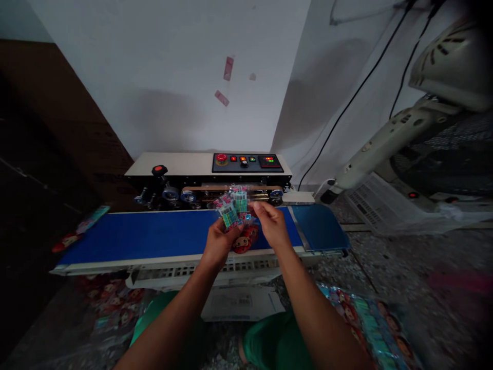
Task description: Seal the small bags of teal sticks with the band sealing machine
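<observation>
Over the blue belt (134, 236) of a band sealing machine, my left hand (219, 240) is closed on several small clear plastic packets (229, 214) with teal and pink printing and barcodes. They are fanned out, and a red part with a cartoon face (243, 241) hangs below. My right hand (271, 224) is closed in a pinch at the right edge of the packets. Its fingertips seem to grip that edge. Behind the packets sit the machine's rollers (188, 196) and sealing band.
A control panel (246, 163) with a red button and lit digits tops the machine. One similar packet (91, 220) overhangs the belt's left end. Bagged packets (115, 300) lie low left, more packets (370, 318) low right. A grey machine arm (370, 149) and a white crate (370, 205) stand right.
</observation>
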Tool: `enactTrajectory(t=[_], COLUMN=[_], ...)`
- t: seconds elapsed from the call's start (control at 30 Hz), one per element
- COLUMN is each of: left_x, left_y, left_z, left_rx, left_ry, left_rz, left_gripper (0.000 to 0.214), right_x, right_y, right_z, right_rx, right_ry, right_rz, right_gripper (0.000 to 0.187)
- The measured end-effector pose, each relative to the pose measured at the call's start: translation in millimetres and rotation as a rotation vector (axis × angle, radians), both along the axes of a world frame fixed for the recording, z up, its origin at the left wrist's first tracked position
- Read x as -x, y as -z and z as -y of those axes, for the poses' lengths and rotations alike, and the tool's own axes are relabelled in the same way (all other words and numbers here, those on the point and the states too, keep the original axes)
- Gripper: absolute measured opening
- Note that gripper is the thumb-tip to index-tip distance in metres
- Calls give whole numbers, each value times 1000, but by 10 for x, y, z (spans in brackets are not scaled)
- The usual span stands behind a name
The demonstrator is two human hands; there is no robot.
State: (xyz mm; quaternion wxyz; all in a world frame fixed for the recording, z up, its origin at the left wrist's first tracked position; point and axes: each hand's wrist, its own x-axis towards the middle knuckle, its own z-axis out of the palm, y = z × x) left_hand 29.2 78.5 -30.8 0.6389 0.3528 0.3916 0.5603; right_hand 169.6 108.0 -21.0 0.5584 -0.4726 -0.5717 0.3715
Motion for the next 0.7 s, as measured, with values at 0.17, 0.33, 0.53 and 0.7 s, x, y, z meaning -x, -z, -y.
enactTrajectory(t=[0.17,0.33,0.53,0.7], left_x=[4,-23,6,2], left_y=[-4,13,22,-15], left_z=[15,16,11,9], left_rx=[-26,-71,-31,25], left_ry=[-11,14,9,7], left_rz=[-29,-29,-94,-95], left_gripper=[37,38,40,39], right_x=[83,67,-467,-1036], right_y=[9,11,48,226], right_z=[63,97,-11,-84], right_rx=[-39,-109,-115,179], right_ry=[-1,186,562,774], right_rz=[-71,-29,158,683], right_gripper=[31,28,33,32])
